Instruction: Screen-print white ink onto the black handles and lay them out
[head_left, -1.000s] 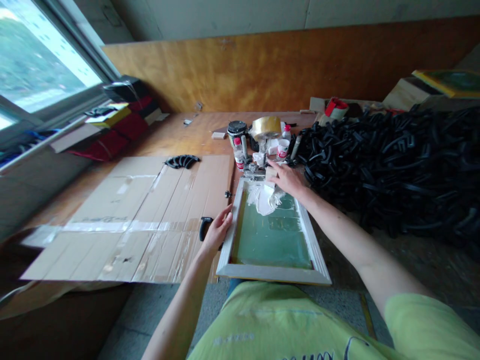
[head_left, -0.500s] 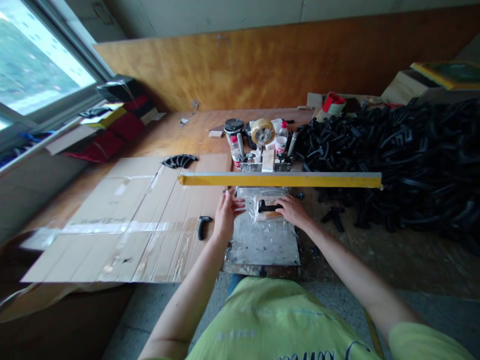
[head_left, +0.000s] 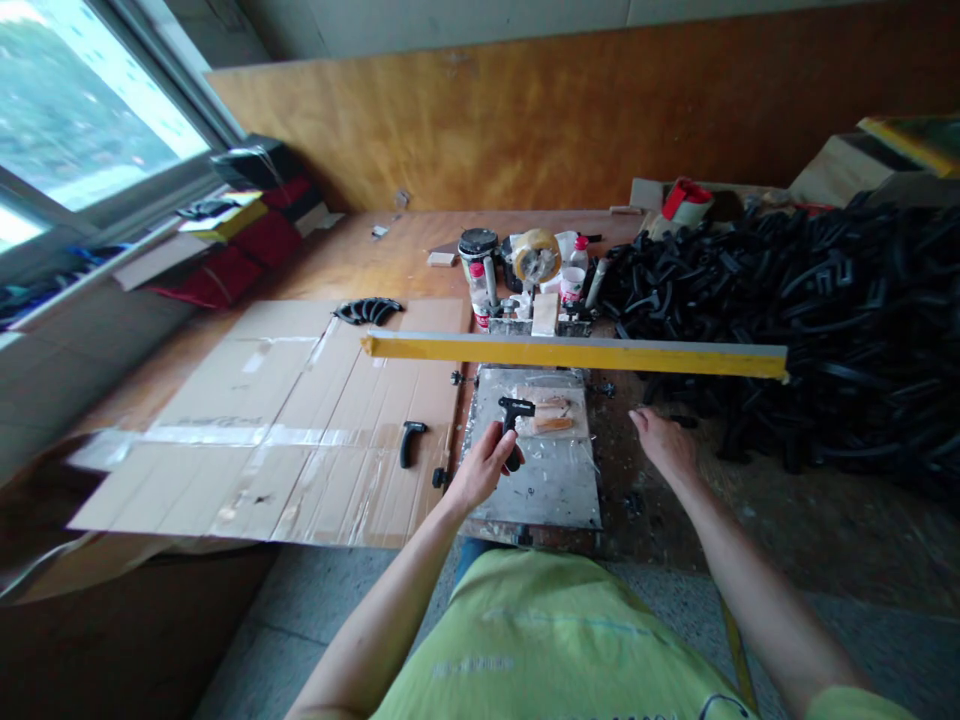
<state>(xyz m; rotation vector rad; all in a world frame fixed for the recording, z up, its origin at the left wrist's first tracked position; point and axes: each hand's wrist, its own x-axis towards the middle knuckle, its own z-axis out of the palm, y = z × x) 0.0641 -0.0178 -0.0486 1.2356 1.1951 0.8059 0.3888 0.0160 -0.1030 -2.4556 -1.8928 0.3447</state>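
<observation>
A black T-shaped part (head_left: 516,408) with small light lettering is in my left hand (head_left: 485,467), whose fingers close round its stem above the metal plate (head_left: 536,495). My right hand (head_left: 664,440) is at the near edge of the heap of black parts (head_left: 750,300); a dark piece shows by its fingertips, and the fingers look bent, their grip unclear. On the plate lies a tan block (head_left: 551,424) under clear film. A yellow-edged bar (head_left: 577,353) spans above the plate. Another black part (head_left: 409,443) rests on the cardboard (head_left: 300,430).
Several curved black parts (head_left: 369,311) lie on the cardboard's far side. Behind the bar stand a tape roll (head_left: 537,256), a dark-lidded can (head_left: 478,246) and bottles with red caps. Boxes (head_left: 247,230) sit at the left by the window.
The black part has gone from my right hand on the block to my left hand, nearer my body. My right hand has moved right, to the heap's edge. The view has shifted slightly.
</observation>
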